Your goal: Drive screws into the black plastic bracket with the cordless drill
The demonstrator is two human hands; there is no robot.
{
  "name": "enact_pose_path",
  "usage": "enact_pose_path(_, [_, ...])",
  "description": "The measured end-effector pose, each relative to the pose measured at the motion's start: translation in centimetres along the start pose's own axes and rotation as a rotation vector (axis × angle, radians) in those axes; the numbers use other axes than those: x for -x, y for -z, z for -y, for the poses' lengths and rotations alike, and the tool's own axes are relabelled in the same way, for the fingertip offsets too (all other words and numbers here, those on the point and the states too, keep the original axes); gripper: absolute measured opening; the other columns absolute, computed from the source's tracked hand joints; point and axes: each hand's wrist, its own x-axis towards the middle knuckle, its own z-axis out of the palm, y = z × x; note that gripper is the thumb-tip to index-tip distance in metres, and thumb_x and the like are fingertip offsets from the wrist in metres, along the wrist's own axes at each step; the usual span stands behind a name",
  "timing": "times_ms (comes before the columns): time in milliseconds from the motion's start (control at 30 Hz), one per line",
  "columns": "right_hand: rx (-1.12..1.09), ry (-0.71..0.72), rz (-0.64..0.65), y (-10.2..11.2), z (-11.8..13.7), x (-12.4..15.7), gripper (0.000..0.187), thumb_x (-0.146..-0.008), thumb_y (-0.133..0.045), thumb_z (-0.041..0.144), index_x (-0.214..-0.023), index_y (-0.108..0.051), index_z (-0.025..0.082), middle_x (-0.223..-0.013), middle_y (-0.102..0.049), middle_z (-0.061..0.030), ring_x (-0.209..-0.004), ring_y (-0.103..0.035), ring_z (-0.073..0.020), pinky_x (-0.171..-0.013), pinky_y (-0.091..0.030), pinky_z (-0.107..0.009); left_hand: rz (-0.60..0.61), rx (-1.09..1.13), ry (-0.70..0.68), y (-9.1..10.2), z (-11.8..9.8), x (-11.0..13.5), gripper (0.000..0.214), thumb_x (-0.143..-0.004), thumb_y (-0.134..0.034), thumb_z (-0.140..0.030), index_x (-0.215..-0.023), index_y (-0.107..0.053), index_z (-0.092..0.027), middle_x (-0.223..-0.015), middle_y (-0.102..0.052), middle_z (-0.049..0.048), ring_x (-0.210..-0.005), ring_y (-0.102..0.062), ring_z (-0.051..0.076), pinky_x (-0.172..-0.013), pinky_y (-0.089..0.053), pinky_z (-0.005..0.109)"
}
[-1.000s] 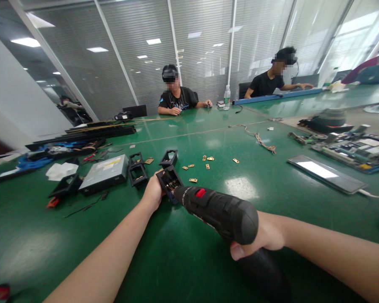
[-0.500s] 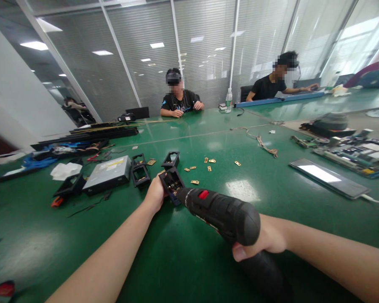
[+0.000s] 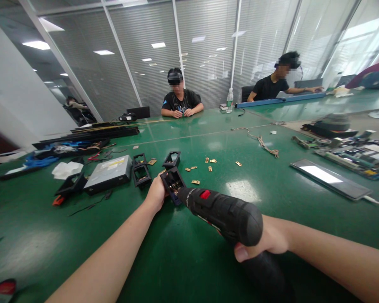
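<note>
My left hand is closed around the left side of a black box-like housing with brass-coloured parts inside. The housing is tilted, its open face toward me. In my right hand is a black cordless drill with a red switch on top. Its chuck end reaches to the housing's opening, and the bit's tip cannot be made out. Beyond the housing stands a similar black frame. Another such frame is left of my hand. Several small brass plates lie scattered to the right.
A silver disc drive and a white tissue lie on the green table at left. A phone with a cable and circuit boards are at right. Two people sit across, near a bottle.
The drill and housing keep nearly the same pose in my hands; the view has shifted slightly. The person opposite has lowered one hand toward the other at the table.
</note>
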Motion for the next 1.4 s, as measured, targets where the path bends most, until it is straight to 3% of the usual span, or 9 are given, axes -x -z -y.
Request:
enact_pose_path(133, [-0.051,-0.026,0.016,0.2,-0.4,0.0,0.087,-0.063,-0.092,0.035,-0.141,-0.059,0.017,-0.132,-0.066,-0.0135,-0.133,-0.051,-0.0375,-0.114,-0.036,-0.052,-0.006,0.001,-0.002,-0.1,-0.1,0.1,0.025,-0.08,-0.061,-0.044,-0.087,-0.067,-0.021,-0.069,-0.068,-0.0018,-0.059,-0.063,0.018,-0.055,-0.048,0.028])
enact_pose_path(333, [-0.059,-0.036,0.035,0.2,-0.2,0.0,0.086,-0.062,-0.092,0.034,-0.14,-0.06,0.016,-0.138,-0.063,-0.0151,-0.138,-0.046,-0.0395,-0.116,-0.033,-0.054,-0.006,-0.001,0.002,-0.3,-0.4,0.4,0.023,-0.079,-0.062,-0.042,-0.085,-0.067,-0.02,-0.069,-0.068,-0.0014,-0.06,-0.063,0.017,-0.057,-0.049,0.027])
enact_pose_path(600, [-0.071,0.069,0.055,0.4,-0.1,0.1,0.099,-0.069,-0.089,0.024,-0.156,-0.042,0.021,-0.16,-0.043,-0.0133,-0.15,-0.033,-0.0358,-0.125,-0.013,-0.053,-0.035,0.012,0.018,-0.7,-0.6,0.6,0.024,-0.077,-0.062,-0.041,-0.085,-0.066,-0.019,-0.07,-0.069,-0.0007,-0.059,-0.064,0.017,-0.057,-0.05,0.027])
enact_pose_path(867, [-0.036,0.037,0.025,0.5,-0.5,0.2,0.097,-0.066,-0.091,0.029,-0.152,-0.048,0.02,-0.158,-0.046,-0.0145,-0.149,-0.032,-0.0398,-0.123,-0.015,-0.057,-0.033,0.006,0.028,-0.8,-0.9,0.8,0.025,-0.076,-0.061,-0.041,-0.086,-0.066,-0.019,-0.069,-0.069,-0.0006,-0.058,-0.063,0.017,-0.053,-0.048,0.026])
enact_pose_path(1067, [-0.03,0.056,0.045,0.7,-0.5,0.2,0.099,-0.068,-0.09,0.028,-0.155,-0.043,0.02,-0.157,-0.047,-0.015,-0.148,-0.035,-0.0384,-0.123,-0.018,-0.055,-0.025,0.016,0.027,-0.8,-1.0,0.8,0.024,-0.075,-0.063,-0.041,-0.085,-0.065,-0.02,-0.069,-0.069,-0.0009,-0.059,-0.065,0.018,-0.052,-0.048,0.026])
enact_pose_path(1233, [-0.016,0.065,0.037,0.7,-0.3,0.2,0.103,-0.068,-0.09,0.026,-0.157,-0.04,0.022,-0.163,-0.038,-0.0133,-0.152,-0.027,-0.0384,-0.124,-0.013,-0.055,-0.019,0.023,0.025,-0.9,-1.1,0.8,0.021,-0.076,-0.062,-0.04,-0.083,-0.064,-0.02,-0.067,-0.068,-0.0014,-0.058,-0.064,0.017,-0.053,-0.048,0.025])
enact_pose_path(1400, [-0.042,0.026,0.05,0.7,-0.5,0.2,0.099,-0.067,-0.091,0.027,-0.154,-0.045,0.02,-0.156,-0.049,-0.014,-0.148,-0.034,-0.0389,-0.123,-0.018,-0.056,-0.018,0.017,0.02,-0.8,-1.0,0.9,0.022,-0.076,-0.061,-0.041,-0.081,-0.064,-0.02,-0.065,-0.067,-0.0019,-0.056,-0.063,0.016,-0.053,-0.048,0.025])
